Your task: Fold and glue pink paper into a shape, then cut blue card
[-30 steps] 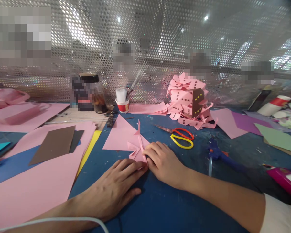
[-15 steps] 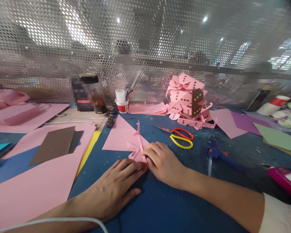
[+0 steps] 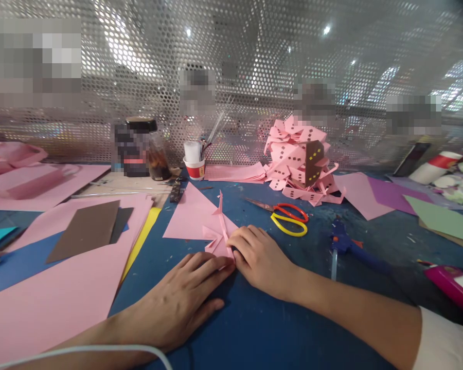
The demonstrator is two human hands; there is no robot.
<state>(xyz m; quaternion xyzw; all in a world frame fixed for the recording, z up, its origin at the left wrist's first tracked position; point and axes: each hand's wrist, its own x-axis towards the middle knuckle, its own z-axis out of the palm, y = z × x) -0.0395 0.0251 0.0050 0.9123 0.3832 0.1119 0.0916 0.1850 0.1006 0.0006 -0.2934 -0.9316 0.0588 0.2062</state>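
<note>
Both my left hand point(image 3: 179, 298) and right hand point(image 3: 265, 262) are touching the folded pink paper point(image 3: 224, 230), which is lying just beyond my fingertips. Left fingers are stretching nearly straight, thumb standing apart, tips resting on the near end, nothing gripped. Right hand is curling half closed at the paper's right side; can't tell if it's pinching or only pressing, since the fingers are hiding the contact. Near end of the folds is mostly covered. Flat pink triangle point(image 3: 191, 216) is lying beyond my left hand; can't tell if it's joined on. Scissors point(image 3: 287, 218) are lying beyond my right hand, blue glue gun point(image 3: 342, 243) farther right. Magenta object point(image 3: 445, 281) is running out of frame beyond that, unclear. White cable point(image 3: 100, 348) is crossing my left forearm, its ends cut off.
</note>
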